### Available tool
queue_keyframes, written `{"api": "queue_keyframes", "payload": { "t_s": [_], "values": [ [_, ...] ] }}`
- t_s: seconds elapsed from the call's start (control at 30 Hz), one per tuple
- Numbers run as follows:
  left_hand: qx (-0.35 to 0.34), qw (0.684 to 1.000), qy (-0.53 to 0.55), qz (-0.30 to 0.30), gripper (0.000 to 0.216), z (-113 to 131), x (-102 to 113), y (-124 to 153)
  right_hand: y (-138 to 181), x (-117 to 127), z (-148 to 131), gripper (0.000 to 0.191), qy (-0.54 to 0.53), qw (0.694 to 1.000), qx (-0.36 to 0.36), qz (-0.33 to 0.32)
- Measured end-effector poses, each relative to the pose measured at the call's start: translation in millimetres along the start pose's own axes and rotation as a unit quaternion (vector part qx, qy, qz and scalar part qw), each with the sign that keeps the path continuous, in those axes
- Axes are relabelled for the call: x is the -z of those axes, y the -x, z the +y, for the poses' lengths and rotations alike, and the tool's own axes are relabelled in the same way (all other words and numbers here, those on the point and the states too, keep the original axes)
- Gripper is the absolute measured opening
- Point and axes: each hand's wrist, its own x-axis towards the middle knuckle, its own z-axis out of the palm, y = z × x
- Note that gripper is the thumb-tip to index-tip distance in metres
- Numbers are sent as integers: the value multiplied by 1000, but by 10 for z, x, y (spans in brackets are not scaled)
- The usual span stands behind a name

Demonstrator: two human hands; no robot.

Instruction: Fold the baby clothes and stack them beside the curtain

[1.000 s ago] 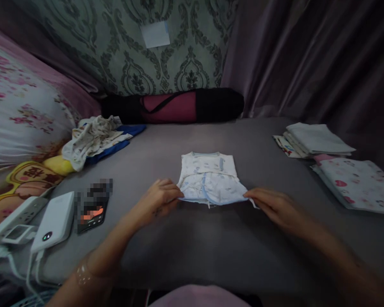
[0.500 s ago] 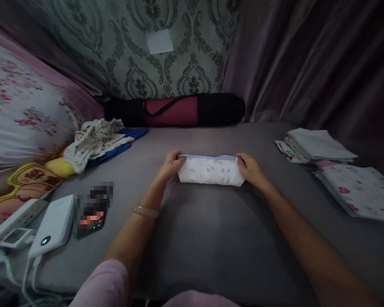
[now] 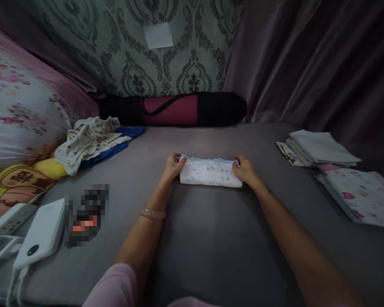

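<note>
Logged far left, at 8 o'clock from the folded garment (image 3: 209, 172): white power bank (image 3: 40, 238) with cable, power strip (image 3: 6, 217) touching it, pixelated phone-like item (image 3: 83, 215) just right of both. Noted floral pillow (image 3: 16, 119) at 9 o'clock, along the bed's left side. Spotted heap of clothes (image 3: 89, 140) at 10 o'clock, crumpled, unfolded, well apart from the hands. Found left hand (image 3: 174, 166) clenched on the garment's left short end, fingers curled over the far edge, bracelet (image 3: 152, 213) on that wrist. Placed the garment mid-frame, flat on the grey bed (image 3: 211, 238), folded down to a narrow white rectangle with blue trim along the far edge; saw no sleeve or tie sticking out. Found right hand (image 3: 245, 170) grasping the right short end the same way. Marked black-and-maroon roll bag (image 3: 173, 110) at 12 o'clock, against the wall. Counted two folded lots at 3 o'clock: pale stack (image 3: 320, 147) farther back, pink-print cloth (image 3: 358, 192) nearer, both neat, well apart from the garment.

Judged this piece nearly finished: at most a last fold or press, then a place on a stack. Rated the 3 o'clock lots as done. Rated the 10 o'clock heap as what was left. Could not tell how many pieces in that heap.
</note>
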Motion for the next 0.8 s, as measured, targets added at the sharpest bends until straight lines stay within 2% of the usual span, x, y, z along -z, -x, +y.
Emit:
{"api": "queue_keyframes", "payload": {
  "t_s": [0.07,0.13,0.27,0.37,0.63,0.73,0.8],
  "values": [
    [14,1000,7,-22,24,-3,27,14,24,-14,-26,45,2,1000,-7,13],
    [-6,1000,-7,-30,17,-12,39,27,53,-34,-54,43,1,999,-4,44],
    [-90,992,-85,8,21,-33,12,52,79,-64,-77,42,-22,994,41,101],
    [-116,984,-134,31,26,-41,-23,79,62,-72,-55,41,-41,991,54,117],
    [-71,961,-267,30,30,39,-28,150,-40,-161,69,38,-45,994,13,96],
    [-47,957,-286,27,31,65,-7,151,-124,-157,178,36,-99,992,-30,75],
    [-55,952,-298,47,33,97,17,170,-170,-112,247,36,-151,985,-70,53]
  ]
}}
